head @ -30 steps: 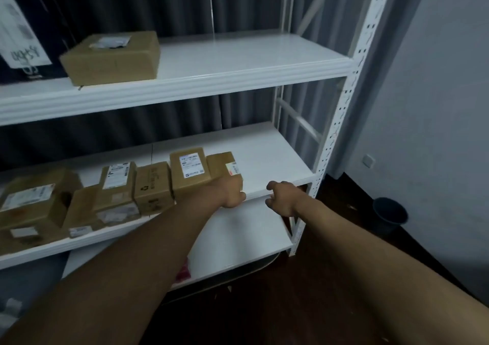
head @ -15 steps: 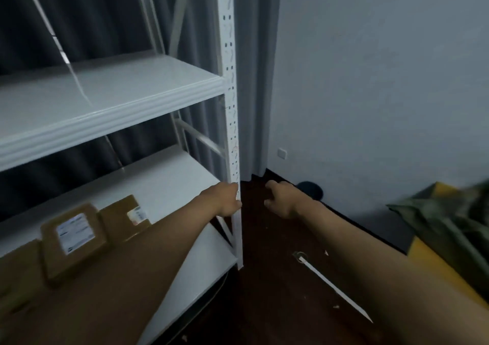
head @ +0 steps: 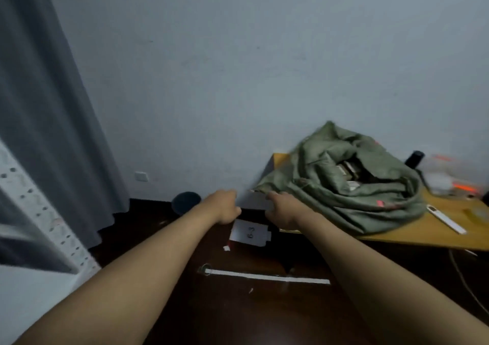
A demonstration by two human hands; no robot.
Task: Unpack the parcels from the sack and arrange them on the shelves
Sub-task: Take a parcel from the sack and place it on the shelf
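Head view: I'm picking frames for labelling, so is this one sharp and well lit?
Head view: dim, bluish light; motion blur smears the shelf post and the clutter beyond the sack; wide-angle stretch on the forearms; parcels inside the sack are indistinct.

I see open air between my left hand (head: 225,208) and right hand (head: 284,208), with only dark floor (head: 185,305) beneath them. Just right of my right hand, the crumpled olive-green fabric sack (head: 344,185) sprawls over the yellow wooden table (head: 412,232), blocking that side; its mouth gapes upward. Under my hands lies a white paper card (head: 250,236). Left of my left hand stand a dark round bin (head: 185,201), a grey curtain (head: 53,133) and a white perforated metal shelf post (head: 45,212).
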